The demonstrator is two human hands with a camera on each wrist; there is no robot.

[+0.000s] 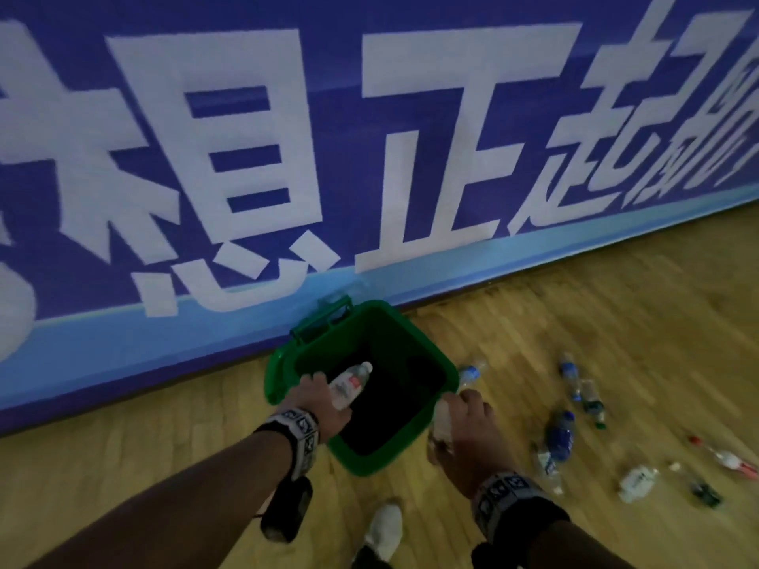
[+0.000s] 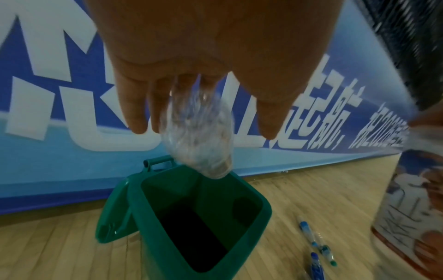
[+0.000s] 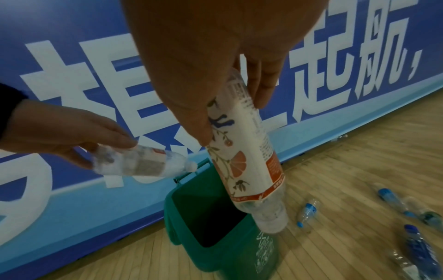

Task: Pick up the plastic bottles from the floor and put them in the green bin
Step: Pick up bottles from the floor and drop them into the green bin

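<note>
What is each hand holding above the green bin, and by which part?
The left hand grips a clear crumpled plastic bottle by its base end; the right hand holds a white flower-labelled plastic bottle by its upper body.

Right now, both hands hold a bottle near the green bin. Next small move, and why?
Probably let go with the left hand: its clear bottle hangs over the open mouth of the green bin, cap pointing at the wall, so it should drop inside. The right hand holds the orange-label bottle near the bin's right rim, so it likely needs a small shift inward first.
</note>
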